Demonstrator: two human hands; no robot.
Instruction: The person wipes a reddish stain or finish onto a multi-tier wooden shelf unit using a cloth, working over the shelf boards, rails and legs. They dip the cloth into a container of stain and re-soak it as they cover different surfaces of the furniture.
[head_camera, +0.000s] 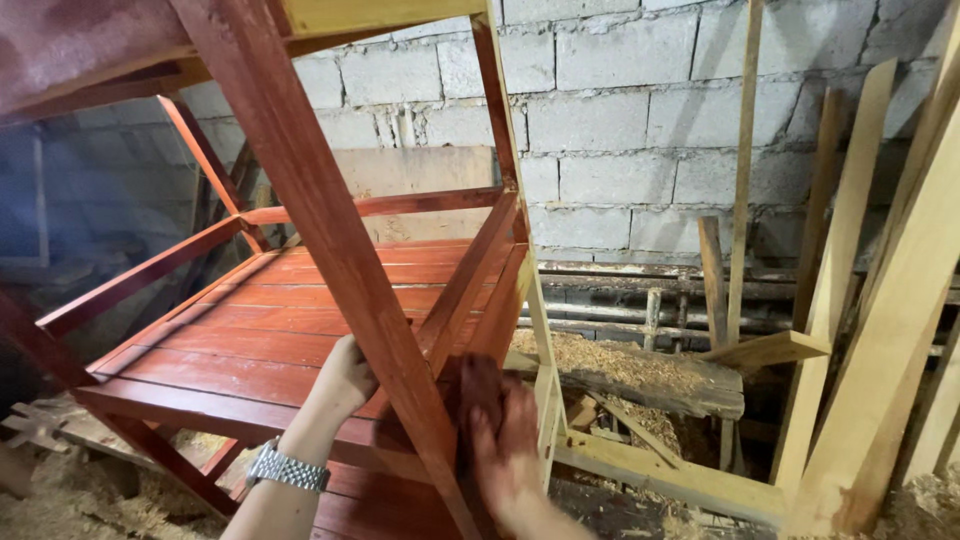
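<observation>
Red stain all over the right hand (505, 445), fingers (482, 435) pressing a dark stained rag (478, 385) flat against the slanted leg (330, 240) of the wooden frame (260, 330), so they're holding the rag. Left hand (345, 375), wristwatch (287, 467) on, has fingers curled over the slatted shelf edge, gripping it. Sawdust (610, 360) sits heaped on a beam just beside. My worry: wet stain picks up that dust, or the bracing hand smudges the fresh coat.
</observation>
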